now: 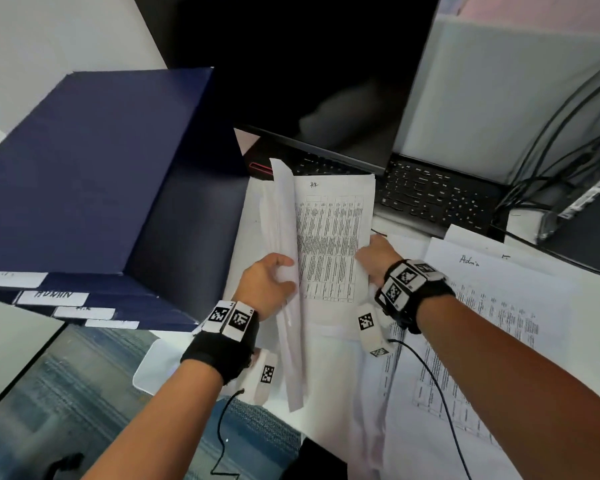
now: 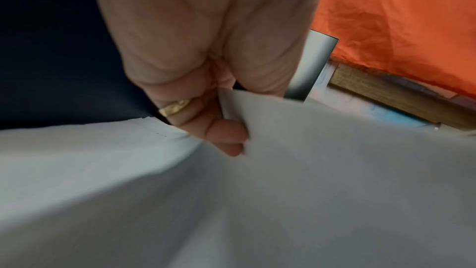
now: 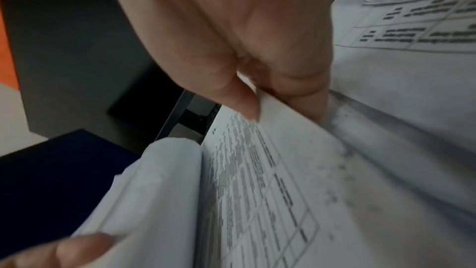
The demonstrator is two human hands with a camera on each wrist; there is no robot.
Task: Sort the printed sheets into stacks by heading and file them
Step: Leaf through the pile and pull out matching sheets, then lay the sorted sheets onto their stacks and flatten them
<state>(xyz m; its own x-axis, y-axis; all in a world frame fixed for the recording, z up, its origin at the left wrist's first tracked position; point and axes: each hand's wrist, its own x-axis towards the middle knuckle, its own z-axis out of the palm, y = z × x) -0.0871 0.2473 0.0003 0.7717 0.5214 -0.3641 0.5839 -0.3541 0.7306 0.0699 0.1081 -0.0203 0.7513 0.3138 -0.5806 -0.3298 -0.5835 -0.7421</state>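
Note:
I hold a bundle of printed sheets over the desk. My left hand (image 1: 269, 277) grips several sheets (image 1: 283, 237) turned up on edge, fingers curled round them (image 2: 226, 127). My right hand (image 1: 374, 256) pinches the right edge of a flat sheet headed "HR" (image 1: 329, 237), thumb on top (image 3: 242, 105). The sheet bears a printed table (image 3: 257, 180). A sheet headed "Admin" (image 1: 492, 289) lies on the desk under my right forearm. A stack of dark blue files (image 1: 94, 174) with white labels, one reading "ADMIN" upside down (image 1: 52, 296), stands at the left.
A black laptop with its keyboard (image 1: 426, 192) sits behind the sheets, its dark screen (image 1: 326, 74) upright. Cables (image 1: 561, 140) hang at the right by a grey partition. More loose paper (image 1: 413, 393) covers the desk near me. Thin wires run from both wristbands.

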